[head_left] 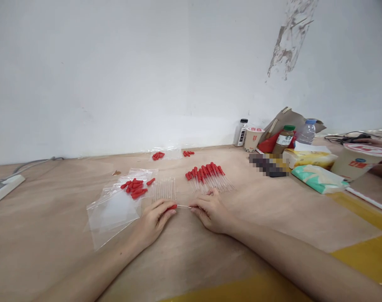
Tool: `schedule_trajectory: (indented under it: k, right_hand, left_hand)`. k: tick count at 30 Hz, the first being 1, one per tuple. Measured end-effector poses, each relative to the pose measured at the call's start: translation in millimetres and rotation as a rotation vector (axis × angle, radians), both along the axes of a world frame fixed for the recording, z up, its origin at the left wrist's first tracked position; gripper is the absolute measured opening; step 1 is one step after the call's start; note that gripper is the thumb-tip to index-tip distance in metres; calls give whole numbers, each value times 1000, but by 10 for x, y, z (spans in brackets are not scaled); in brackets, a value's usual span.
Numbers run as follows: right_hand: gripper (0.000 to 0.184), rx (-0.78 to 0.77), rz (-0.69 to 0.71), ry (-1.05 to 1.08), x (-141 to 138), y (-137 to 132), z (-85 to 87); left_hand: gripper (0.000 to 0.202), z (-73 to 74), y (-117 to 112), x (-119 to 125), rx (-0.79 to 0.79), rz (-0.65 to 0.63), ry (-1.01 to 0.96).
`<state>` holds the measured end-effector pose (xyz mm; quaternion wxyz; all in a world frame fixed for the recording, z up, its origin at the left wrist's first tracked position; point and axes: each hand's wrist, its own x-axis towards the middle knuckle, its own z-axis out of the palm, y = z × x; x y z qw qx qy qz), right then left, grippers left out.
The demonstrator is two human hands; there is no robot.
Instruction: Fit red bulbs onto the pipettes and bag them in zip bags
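Note:
Between finger and thumb, my left hand pinches a red rubber dropper bulb. A thin clear glass tube runs from the bulb to my right hand, whose fingers are closed on the tube's other end. Behind my left hand lies a row of bare glass tubes. Loose red bulbs rest on clear plastic bags to the left. Past my right hand, several droppers with red bulbs fitted lie side by side on the wooden table.
More red bulbs lie by the wall. At right stand bottles, drink cups, and tissue packs. A power strip lies at far left. Another person's hand shows at the right edge.

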<state>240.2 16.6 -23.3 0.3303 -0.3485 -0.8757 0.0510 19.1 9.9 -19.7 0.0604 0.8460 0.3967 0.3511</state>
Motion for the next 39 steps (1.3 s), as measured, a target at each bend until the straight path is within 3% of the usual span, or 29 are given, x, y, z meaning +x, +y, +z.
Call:
schedule_trajectory:
  k: [8,15,23,30,39]
  right_hand:
    - [17,24,35,-48,12,67,-6]
    - [21,111,16,-94,15,205,-34]
    - [23,212,-40,-138,-50,166,-25]
    - [24,189,-30,-124,-85,68,-7]
    - [22,162,-21,-88,-166,65,-50]
  left_hand:
    - [16,1,-2,-21,-42,-56,7]
    - [19,33,59,-11,82,-51,173]
    - [14,29,102,-1,192,-16,188]
    - [10,7,66,13,159,-113,193]
    - [11,6,61,13,209,-139,216]
